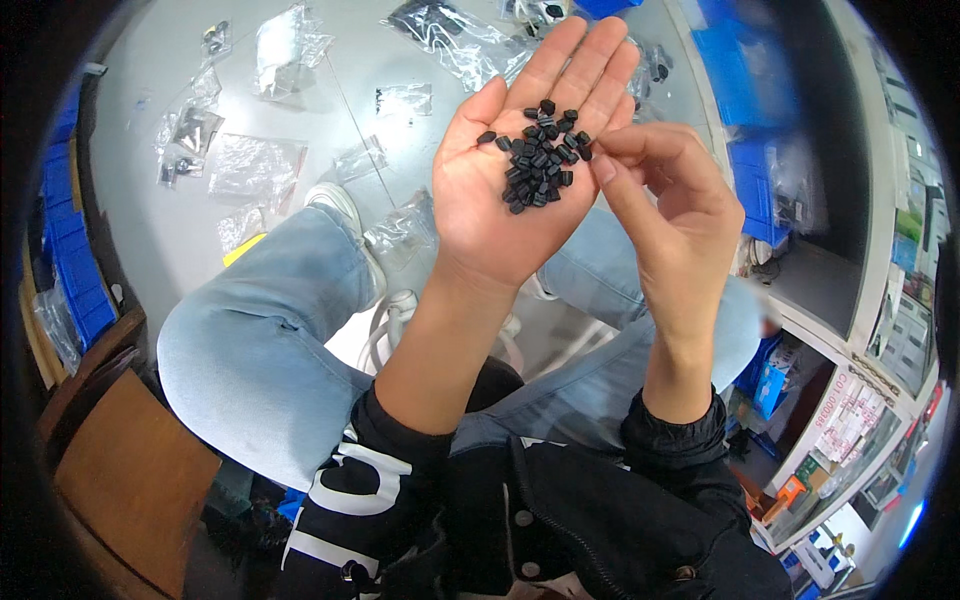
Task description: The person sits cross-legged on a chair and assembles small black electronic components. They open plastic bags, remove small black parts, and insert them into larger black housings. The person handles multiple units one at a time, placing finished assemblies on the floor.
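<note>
A heap of small black plastic pieces point(537, 165), short and ridged, rests on the upturned palm of my left hand point(490, 215). Its fingers are stretched out flat, with the thumb apart, and the heap spreads from mid-palm to the base of the fingers. At the right edge of that palm, my right hand point(685, 205) has its thumb and index finger closed in a pinch. One black piece lies right against those fingertips; whether they grip it is hidden.
Clear plastic bags point(258, 165), some with small parts inside, lie on the grey floor point(340, 120) ahead. Blue bins point(755, 190) line a shelf on the right, and more blue bins point(80, 260) stand at left. A brown board point(135, 480) is at lower left.
</note>
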Tool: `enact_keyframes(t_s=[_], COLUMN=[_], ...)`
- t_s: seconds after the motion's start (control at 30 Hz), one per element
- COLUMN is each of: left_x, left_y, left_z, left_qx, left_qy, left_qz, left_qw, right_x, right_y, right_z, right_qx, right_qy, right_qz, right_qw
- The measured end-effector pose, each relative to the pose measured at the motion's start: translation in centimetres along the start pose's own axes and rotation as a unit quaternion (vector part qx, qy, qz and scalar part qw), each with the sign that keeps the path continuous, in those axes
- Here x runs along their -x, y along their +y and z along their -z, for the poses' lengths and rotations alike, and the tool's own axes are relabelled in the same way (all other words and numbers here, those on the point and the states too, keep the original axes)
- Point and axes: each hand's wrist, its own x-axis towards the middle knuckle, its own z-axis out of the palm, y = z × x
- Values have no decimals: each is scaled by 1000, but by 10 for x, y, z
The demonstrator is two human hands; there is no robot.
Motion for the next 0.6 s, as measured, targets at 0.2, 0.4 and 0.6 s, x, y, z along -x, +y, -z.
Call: enact_keyframes(t_s=[0.2,0.4,0.6], left_x=[0,4,13], left_y=[-1,-6,0], left_z=[-6,3,38], left_qx=[-21,-64,-141], left_qy=[22,68,177], left_qz=[2,-25,-100], left_qw=[1000,995,969], right_x=[3,7,9], right_y=[6,5,19], right_z=[1,4,9], right_qx=[74,167,77], right_qy=[5,0,-32], right_qz=[81,82,-42], right_qw=[994,983,996])
